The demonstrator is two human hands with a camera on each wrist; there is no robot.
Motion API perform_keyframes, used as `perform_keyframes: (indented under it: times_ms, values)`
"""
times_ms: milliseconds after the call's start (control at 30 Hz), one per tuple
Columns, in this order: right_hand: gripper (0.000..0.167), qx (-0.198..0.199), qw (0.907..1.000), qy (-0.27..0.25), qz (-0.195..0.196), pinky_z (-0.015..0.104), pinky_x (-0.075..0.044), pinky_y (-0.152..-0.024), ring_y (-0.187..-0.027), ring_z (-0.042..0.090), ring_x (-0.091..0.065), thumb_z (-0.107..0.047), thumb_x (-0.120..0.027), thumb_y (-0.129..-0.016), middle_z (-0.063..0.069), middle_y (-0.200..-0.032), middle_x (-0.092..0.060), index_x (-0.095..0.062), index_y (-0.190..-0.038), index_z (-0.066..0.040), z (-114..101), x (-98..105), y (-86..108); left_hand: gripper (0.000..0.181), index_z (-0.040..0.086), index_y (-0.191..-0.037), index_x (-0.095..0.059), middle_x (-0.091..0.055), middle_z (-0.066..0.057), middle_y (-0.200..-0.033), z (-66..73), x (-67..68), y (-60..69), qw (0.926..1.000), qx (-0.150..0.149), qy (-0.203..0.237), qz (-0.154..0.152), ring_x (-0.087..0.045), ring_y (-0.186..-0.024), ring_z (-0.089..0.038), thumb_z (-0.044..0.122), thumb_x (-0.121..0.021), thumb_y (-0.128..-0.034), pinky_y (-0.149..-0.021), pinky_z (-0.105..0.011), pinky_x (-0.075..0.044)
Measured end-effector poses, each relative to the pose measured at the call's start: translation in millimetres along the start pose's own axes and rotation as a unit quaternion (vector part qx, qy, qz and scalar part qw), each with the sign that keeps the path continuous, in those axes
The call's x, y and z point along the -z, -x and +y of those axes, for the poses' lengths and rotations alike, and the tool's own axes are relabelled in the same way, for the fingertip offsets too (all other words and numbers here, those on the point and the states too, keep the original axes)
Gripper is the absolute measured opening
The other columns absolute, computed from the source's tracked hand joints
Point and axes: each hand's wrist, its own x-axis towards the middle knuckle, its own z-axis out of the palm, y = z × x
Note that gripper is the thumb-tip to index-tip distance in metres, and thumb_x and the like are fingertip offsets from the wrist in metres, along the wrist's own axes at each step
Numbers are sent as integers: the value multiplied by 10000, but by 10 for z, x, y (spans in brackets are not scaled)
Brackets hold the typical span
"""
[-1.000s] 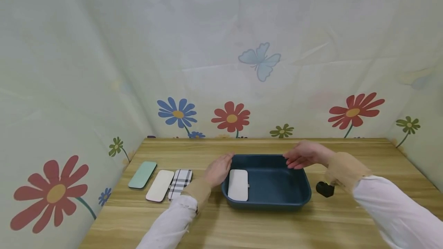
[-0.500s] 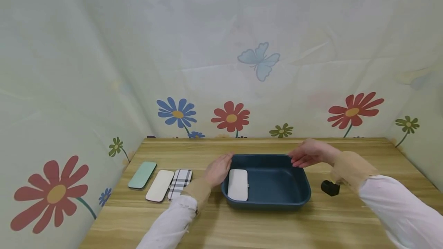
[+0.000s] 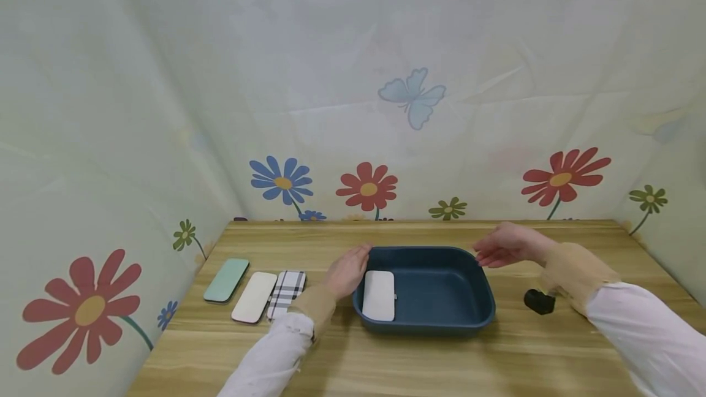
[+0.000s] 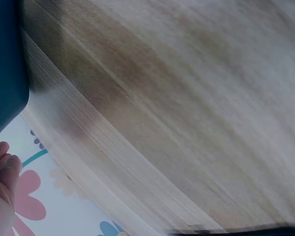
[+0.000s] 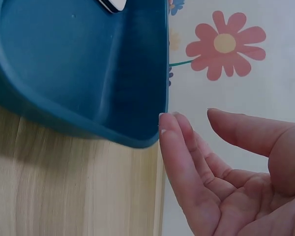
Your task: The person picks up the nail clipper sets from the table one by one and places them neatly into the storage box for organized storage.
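A dark blue rectangular tub (image 3: 436, 326) stands on the table. Inside it, along the left wall, lies a flat white case (image 3: 379, 296) with rounded corners and a small tab. My left hand (image 3: 349, 271) rests against the tub's outer left side, fingers together by the far left corner; the left wrist view catches only part of that hand (image 4: 2, 189). Just outside the far right corner is my right hand (image 3: 508, 245), holding nothing. In the right wrist view this hand (image 5: 221, 184) has its fingers lightly bent and thumb apart, fingertips close to the tub's rim; contact is unclear.
Left of the tub lie a mint green case (image 3: 227, 280), a cream case (image 3: 254, 297) and a plaid case (image 3: 287, 294), side by side. A small black device (image 3: 539, 301) is under the right wrist. A flower-printed curtain (image 3: 413, 158) hangs behind the wooden table (image 3: 419, 363).
My right hand has slid rightward from over the tub's far right corner to just outside it. The left hand, the tub and the cases have stayed in place.
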Motion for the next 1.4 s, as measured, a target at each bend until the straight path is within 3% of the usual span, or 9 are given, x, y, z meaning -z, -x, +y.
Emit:
perform_keyframes:
  times_ms: [167, 433, 833, 1400]
  values:
    - [231, -42, 9999, -31, 110, 245, -533, -675, -659, 108, -642, -154, -492, -898, 35, -731, -653, -615, -959, 32, 38, 52, 21, 380, 73, -1306, -424, -494, -73, -1293, 1, -2, 2, 10000, 1, -1, 21, -467, -1188, -195, 206, -354, -957, -990, -348, -377]
    - [225, -45, 10000, -26, 68, 236, -532, -664, -658, 99, -642, -161, -482, -904, 33, -730, -656, -632, -910, 7, 108, 136, 53, 388, 77, -1314, -414, -491, -68, -1298, -2, -8, -6, 10000, 20, 10, 3, -468, -1187, -192, 220, -351, -959, -989, -348, -378]
    - [220, -225, 9996, -51, 143, 250, -533, -683, -683, 111, -646, -147, -478, -906, 37, -747, -660, -633, -946, 4, 192, 197, 149, 386, 96, -1317, -412, -485, -58, -1306, -1, -10, -16, 10000, 45, -57, -55, -462, -1194, -183, 225, -348, -959, -993, -341, -374]
    - [213, -246, 9994, -139, 175, 238, -531, -670, -683, 111, -649, -151, -485, -902, 44, -755, -664, -632, -930, -1, 384, 304, 180, 379, 67, -1303, -426, -503, -80, -1284, -21, -17, -11, 9998, -145, -92, 109, -474, -1181, -194, 206, -353, -957, -987, -340, -381]
